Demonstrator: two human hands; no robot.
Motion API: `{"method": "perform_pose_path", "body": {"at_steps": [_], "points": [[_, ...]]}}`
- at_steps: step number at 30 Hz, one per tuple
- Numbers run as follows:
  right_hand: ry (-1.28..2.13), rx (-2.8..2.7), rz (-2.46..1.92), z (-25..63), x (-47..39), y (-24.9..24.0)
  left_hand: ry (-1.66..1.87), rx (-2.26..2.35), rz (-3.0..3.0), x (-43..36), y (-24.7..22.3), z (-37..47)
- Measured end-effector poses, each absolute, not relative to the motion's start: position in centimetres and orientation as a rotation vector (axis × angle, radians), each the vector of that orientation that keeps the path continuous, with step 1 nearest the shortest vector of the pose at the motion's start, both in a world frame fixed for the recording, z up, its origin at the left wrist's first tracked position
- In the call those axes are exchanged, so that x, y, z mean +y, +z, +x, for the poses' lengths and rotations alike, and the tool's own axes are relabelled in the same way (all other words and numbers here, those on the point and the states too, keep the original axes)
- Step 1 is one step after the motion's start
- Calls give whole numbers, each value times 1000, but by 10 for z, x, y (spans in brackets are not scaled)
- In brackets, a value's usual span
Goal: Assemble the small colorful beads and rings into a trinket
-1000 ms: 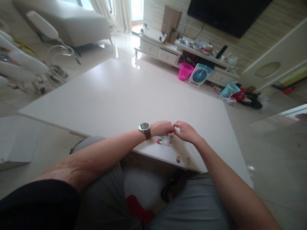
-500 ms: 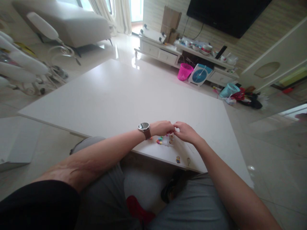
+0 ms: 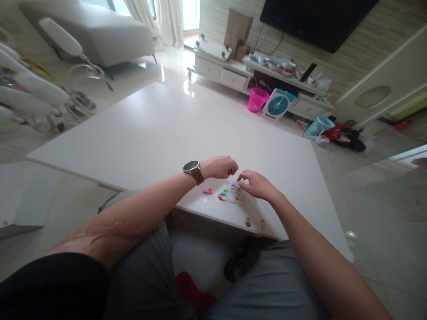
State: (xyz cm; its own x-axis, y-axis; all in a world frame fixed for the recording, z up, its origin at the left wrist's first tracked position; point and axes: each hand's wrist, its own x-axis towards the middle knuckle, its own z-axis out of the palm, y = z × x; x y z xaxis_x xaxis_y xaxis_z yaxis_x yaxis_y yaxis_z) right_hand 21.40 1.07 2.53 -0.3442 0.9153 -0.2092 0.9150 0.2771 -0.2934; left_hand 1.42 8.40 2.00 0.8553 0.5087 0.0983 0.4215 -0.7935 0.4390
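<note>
A small clear compartment box (image 3: 231, 195) lies near the table's front edge, with colourful little pieces in it and at its left side. My left hand (image 3: 224, 167), wearing a watch on the wrist, hovers above and left of the box; its fingers are curled, and what they hold, if anything, is too small to name. My right hand (image 3: 254, 183) is at the box's upper right corner, fingers apart, nothing visible between them. Pink and orange pieces (image 3: 207, 191) lie left of the box. Closer to the edge are a yellow and blue figure (image 3: 247, 222) and a pale small item (image 3: 262, 224).
The white table (image 3: 160, 133) stretches forward and left. White chairs (image 3: 36, 89) stand at the left. Beyond the table are a pink basket (image 3: 257, 100), a blue and white fan (image 3: 279, 104) and a light blue basket (image 3: 319, 126).
My left hand has moved up and left, away from my right hand, uncovering the box and the pink and orange pieces. My right hand has stayed nearly in place, its fingers now apart.
</note>
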Motion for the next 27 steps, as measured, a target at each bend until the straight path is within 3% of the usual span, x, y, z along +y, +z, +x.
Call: {"method": "perform_pose_path", "body": {"at_steps": [27], "points": [[592, -2541, -1767, 215, 11, 23, 182, 808, 2695, 77, 31, 11]]}}
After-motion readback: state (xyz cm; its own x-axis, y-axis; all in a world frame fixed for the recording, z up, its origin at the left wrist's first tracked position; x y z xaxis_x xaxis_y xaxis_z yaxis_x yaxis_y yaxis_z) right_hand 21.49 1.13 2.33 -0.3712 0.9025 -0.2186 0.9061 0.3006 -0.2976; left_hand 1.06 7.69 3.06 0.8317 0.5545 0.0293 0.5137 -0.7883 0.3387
